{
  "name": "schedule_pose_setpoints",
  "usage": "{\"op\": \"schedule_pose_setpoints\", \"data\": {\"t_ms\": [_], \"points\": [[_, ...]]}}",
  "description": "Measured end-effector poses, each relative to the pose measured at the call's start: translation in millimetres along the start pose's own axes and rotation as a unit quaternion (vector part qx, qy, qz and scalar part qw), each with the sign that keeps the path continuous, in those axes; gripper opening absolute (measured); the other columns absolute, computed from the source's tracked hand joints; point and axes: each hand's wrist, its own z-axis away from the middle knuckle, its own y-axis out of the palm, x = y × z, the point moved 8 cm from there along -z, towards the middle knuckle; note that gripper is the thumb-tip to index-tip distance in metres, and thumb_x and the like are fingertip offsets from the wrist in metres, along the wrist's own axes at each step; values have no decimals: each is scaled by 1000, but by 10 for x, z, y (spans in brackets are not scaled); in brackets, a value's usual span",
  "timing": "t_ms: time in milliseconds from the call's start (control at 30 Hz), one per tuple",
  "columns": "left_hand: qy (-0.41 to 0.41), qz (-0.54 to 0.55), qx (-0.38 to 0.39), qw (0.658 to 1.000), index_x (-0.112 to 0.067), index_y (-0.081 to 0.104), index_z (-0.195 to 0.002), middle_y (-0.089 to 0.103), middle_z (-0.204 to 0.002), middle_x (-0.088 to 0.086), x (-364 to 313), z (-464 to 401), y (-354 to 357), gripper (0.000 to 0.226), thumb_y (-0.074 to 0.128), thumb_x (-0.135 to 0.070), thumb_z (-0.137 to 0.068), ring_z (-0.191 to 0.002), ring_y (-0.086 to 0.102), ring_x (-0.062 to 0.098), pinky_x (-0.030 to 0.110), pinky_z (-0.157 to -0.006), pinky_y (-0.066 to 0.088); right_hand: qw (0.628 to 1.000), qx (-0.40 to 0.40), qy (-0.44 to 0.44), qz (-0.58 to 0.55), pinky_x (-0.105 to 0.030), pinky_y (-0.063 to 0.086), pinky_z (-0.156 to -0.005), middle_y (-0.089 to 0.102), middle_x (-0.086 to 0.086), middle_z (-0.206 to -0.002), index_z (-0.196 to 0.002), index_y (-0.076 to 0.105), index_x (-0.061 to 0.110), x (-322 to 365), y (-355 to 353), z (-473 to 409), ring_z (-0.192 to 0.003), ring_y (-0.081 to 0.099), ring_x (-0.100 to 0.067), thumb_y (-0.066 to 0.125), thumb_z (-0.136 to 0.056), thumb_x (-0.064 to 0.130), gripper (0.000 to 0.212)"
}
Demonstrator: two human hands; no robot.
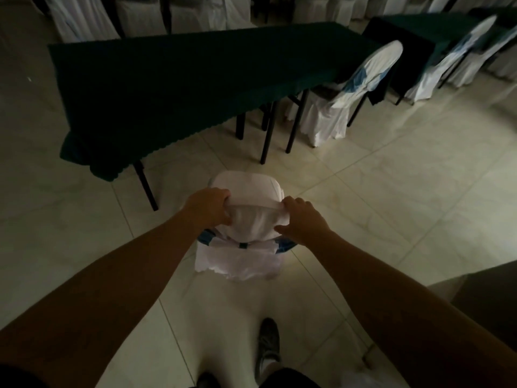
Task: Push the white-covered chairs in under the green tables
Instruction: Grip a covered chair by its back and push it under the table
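A white-covered chair (249, 219) stands on the tiled floor right in front of me, seen from above and behind. My left hand (208, 207) grips the left side of its backrest top, and my right hand (303, 219) grips the right side. The chair sits a short way off the near edge of a long green table (173, 85), out in the open floor. Blue ribbon shows at the back of the chair, below my hands.
A second white-covered chair (344, 93) sits tucked at the table's right end. Another green table (419, 32) with white-covered chairs (458, 57) stands at the far right. Rows of white chairs line the back. My shoe (268, 345) is on the floor below.
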Motion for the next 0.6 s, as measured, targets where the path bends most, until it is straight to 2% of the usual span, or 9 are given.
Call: {"op": "schedule_pose_setpoints", "data": {"t_ms": [67,133,233,367,467,600], "points": [[-2,-30,-11,999,-19,51,-83,57,-78,3,10,-36,1,35,77,-38,-68,-79,60,28,38,-67,51,1000,18,21,7,-42,49,-87,55,-1,-110,-124,47,23,-117,65,-48,-103,52,-23,83,-68,48,71],[-6,-81,-32,996,-19,58,-87,63,-82,6,25,-55,-14,28,72,-37,-71,-77,62,28,36,-65,52,999,23,25,5,-39,48,-83,55,1,-103,-119,47,23,-214,121,-75,-96,52,-22,87,-61,48,75],[-10,-123,-31,992,-20,64,-93,66,-85,4,84,-99,31,30,72,-39,-72,-78,63,27,34,-63,49,1000,-1,19,9,-35,49,-75,55,3,-91,-107,47,22,-304,154,-128,-82,54,-19,89,-55,50,72],[-4,-129,-33,991,-19,66,-95,67,-90,4,164,-184,99,25,64,-39,-80,-80,62,23,31,-64,43,998,-24,16,55,-38,55,-67,58,3,-84,-103,48,20,-350,201,-235,-74,60,-20,83,-67,42,55],[3,-130,-41,991,-18,68,-94,68,-89,4,171,-180,108,22,59,-36,-85,-79,62,23,31,-67,46,997,-31,-4,77,-38,56,-62,58,3,-78,-99,52,21,-343,192,-296,-67,59,-20,75,-74,34,36],[3,-109,-62,992,-13,69,-86,68,-85,9,176,-147,67,18,62,-30,-85,-77,63,27,33,-65,46,992,-19,-53,112,-32,53,-63,57,8,-75,-102,59,25,-306,167,-377,-63,57,-14,75,-74,35,34]]}}
